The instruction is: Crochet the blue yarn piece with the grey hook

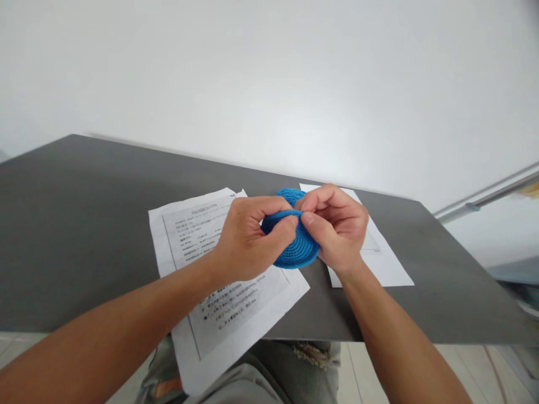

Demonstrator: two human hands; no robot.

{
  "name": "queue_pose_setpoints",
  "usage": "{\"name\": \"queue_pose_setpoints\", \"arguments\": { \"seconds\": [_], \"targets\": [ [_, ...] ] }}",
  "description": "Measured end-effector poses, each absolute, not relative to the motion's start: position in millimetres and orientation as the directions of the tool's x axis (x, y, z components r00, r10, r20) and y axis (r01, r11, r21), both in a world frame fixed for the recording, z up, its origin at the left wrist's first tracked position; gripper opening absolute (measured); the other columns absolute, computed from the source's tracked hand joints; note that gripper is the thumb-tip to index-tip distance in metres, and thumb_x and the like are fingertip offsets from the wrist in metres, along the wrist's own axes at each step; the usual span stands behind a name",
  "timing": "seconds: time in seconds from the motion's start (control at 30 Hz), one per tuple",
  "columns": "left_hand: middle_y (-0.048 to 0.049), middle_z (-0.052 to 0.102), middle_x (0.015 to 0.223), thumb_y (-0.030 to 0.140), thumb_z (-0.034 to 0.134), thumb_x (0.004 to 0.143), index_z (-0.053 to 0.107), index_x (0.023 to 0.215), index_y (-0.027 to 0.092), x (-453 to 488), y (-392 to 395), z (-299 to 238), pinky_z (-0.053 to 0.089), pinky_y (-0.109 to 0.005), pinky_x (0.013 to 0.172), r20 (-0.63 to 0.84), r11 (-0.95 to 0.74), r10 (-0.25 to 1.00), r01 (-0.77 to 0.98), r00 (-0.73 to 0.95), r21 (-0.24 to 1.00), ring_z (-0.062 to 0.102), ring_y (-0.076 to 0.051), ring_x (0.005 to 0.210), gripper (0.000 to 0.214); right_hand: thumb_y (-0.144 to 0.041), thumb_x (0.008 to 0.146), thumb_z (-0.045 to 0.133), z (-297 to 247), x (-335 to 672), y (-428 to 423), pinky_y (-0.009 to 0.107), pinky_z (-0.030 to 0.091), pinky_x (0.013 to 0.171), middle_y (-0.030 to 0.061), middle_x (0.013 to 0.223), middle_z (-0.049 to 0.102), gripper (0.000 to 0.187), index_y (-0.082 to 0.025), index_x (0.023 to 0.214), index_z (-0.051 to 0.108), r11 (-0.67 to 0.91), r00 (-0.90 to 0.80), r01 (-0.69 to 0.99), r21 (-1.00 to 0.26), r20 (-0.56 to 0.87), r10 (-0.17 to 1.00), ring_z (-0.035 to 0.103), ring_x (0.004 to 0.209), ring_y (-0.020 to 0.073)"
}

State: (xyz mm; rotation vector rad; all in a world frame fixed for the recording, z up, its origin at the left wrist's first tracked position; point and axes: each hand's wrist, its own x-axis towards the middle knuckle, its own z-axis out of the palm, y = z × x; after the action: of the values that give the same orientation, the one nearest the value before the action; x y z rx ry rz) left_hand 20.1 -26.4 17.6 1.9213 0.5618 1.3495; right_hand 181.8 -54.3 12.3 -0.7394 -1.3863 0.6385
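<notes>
A round blue ribbed cloth piece [295, 249], like a coiled fabric disc, is held up above the dark grey table [76, 224]. My left hand [248, 241] pinches its upper edge between thumb and fingers. My right hand [337, 227] is closed on the same edge from the right, thumb tip meeting the left thumb. Part of the blue piece sticks up behind my fingers.
A printed sheet of paper [227, 314] lies under my left hand and hangs over the table's near edge. A second white sheet [383, 261] lies under my right hand. A white wall stands behind the table. A metal rail [488, 199] runs at the right.
</notes>
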Motion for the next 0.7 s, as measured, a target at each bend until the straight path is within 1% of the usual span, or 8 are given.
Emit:
{"name": "queue_pose_setpoints", "arguments": {
  "seconds": [0.27, 0.47, 0.7],
  "targets": [
    [0.0069, 0.04, 0.053, 0.013, 0.057, 0.085, 0.052, 0.056, 0.015, 20.7, -28.3, 19.4, 0.026, -0.02, 0.047, 0.615, -0.652, 0.697, -0.033, 0.369, 0.758, 0.034, -0.005, 0.051, 0.029, -0.012, 0.078, 0.073, 15.4, 180.8, -55.7, 0.023, 0.041, 0.048, -0.0047, 0.062, 0.062, 0.012, -0.022, 0.072, 0.069, 0.616, 0.092, 0.071, -0.784, 0.621, 0.779, 0.052, 0.052, 0.0096],
    [0.0063, 0.04, 0.053, 0.015, 0.057, 0.084, 0.052, 0.056, 0.017, 20.4, -27.5, 18.5, 0.027, -0.022, 0.048, 0.607, -0.647, 0.702, -0.023, 0.371, 0.762, 0.035, -0.006, 0.051, 0.029, -0.017, 0.076, 0.073, 17.1, 180.1, -56.5, 0.024, 0.04, 0.047, -0.0046, 0.059, 0.061, 0.01, -0.023, 0.071, 0.066, 0.585, 0.104, 0.124, -0.801, 0.597, 0.795, 0.051, 0.051, 0.0105],
    [0.0057, 0.041, 0.053, 0.018, 0.057, 0.084, 0.051, 0.055, 0.017, 20.2, -27.6, 19.5, 0.028, -0.023, 0.048, 0.585, -0.631, 0.716, -0.006, 0.38, 0.776, 0.035, -0.007, 0.051, 0.03, -0.021, 0.077, 0.075, 15.2, 181.1, -55.6, 0.026, 0.041, 0.048, -0.0036, 0.059, 0.062, 0.009, -0.024, 0.073, 0.067, 0.574, 0.108, 0.105, -0.812, 0.583, 0.805, 0.052, 0.053, 0.0124]
  ]
}}
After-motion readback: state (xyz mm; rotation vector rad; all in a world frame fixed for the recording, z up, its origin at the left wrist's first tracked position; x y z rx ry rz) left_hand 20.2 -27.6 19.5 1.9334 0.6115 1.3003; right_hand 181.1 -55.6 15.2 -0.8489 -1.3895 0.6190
